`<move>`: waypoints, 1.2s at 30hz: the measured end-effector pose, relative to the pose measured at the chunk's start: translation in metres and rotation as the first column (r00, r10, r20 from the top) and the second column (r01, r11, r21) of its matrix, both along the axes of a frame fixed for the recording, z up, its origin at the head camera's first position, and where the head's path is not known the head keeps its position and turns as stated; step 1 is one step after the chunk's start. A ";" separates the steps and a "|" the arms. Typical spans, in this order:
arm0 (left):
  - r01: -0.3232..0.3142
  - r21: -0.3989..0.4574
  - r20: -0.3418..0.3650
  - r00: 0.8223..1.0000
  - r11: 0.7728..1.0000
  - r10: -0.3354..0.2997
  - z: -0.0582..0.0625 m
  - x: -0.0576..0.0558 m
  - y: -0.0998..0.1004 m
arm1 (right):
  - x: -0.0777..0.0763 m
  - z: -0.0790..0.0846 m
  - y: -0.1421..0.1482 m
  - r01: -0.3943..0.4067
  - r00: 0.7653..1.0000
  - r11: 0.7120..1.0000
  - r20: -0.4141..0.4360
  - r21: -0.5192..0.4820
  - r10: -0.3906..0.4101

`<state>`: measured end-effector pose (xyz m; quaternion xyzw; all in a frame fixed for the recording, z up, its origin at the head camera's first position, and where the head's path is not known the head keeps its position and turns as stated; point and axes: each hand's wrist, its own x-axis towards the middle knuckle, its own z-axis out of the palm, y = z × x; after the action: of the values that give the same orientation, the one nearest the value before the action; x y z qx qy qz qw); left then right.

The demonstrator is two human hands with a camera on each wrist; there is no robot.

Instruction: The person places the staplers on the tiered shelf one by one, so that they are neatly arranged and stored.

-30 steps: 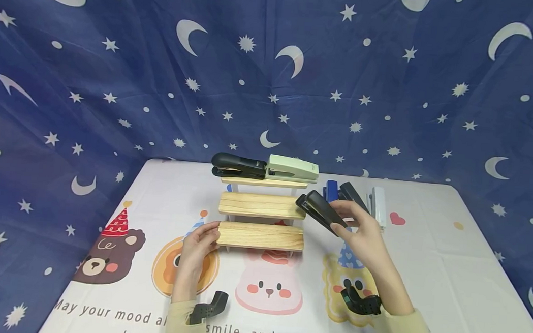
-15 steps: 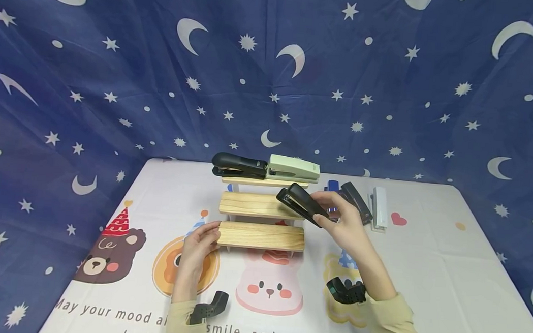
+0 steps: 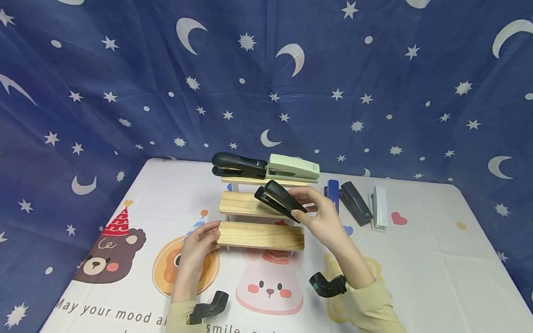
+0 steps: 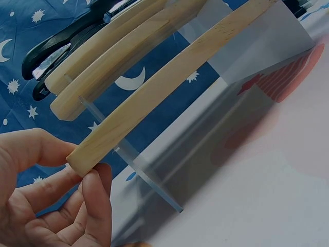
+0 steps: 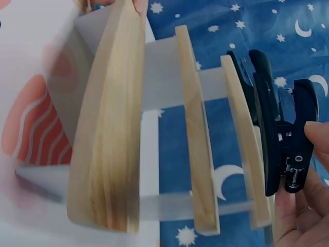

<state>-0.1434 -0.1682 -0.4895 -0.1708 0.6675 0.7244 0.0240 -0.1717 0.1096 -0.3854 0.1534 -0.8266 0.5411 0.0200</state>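
Observation:
My right hand (image 3: pixel 320 218) pinches the rear end of a black stapler (image 3: pixel 277 196). That stapler is tilted, held over the middle tier of a three-tier wooden display rack (image 3: pixel 262 235); whether it touches the tier I cannot tell. In the right wrist view, the fingers and thumb (image 5: pixel 320 135) lie on either side of the stapler (image 5: pixel 298 139). My left hand (image 3: pixel 197 244) pinches the left end of the rack's lowest board (image 4: pixel 97 149) between thumb and fingers. On the top tier, another black stapler (image 3: pixel 239 166) lies end to end with a pale green stapler (image 3: pixel 294 168).
Right of the rack, a blue stapler (image 3: pixel 332 195), a dark grey stapler (image 3: pixel 356 203) and a white stapler (image 3: pixel 380 209) lie on the printed tablecloth (image 3: pixel 426 258). A blue star-and-moon curtain (image 3: pixel 272 75) hangs behind the table.
My right hand has carried the black stapler leftward, from beside the rack to over the middle tier. The left hand has stayed on the lowest board.

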 end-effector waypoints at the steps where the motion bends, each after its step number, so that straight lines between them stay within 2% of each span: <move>1: 0.001 0.001 -0.002 1.000 1.000 -0.001 0.000 0.000 0.000 | -0.001 0.000 -0.002 -0.004 1.000 1.000 0.007 -0.004 0.004; 11: -0.011 -0.002 -0.007 1.000 1.000 0.011 -0.002 -0.002 0.000 | -0.012 -0.002 -0.021 -0.037 0.999 0.998 0.031 -0.051 0.039; 18: -0.004 -0.010 0.001 1.000 1.000 0.004 0.000 -0.001 0.000 | -0.020 -0.005 -0.032 -0.063 0.998 0.998 0.005 -0.019 0.064; 26: -0.010 -0.004 -0.003 1.000 1.000 0.010 0.000 0.001 0.000 | -0.027 -0.004 -0.045 -0.106 0.994 0.994 0.011 0.004 0.106; 36: -0.002 -0.012 -0.005 1.000 1.000 0.002 0.000 0.000 0.001 | -0.036 -0.009 -0.058 -0.169 0.985 0.985 0.015 0.024 0.169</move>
<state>-0.1436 -0.1674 -0.4897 -0.1699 0.6718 0.7207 0.0204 -0.2081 0.0514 -0.3948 0.2196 -0.8174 0.5315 -0.0334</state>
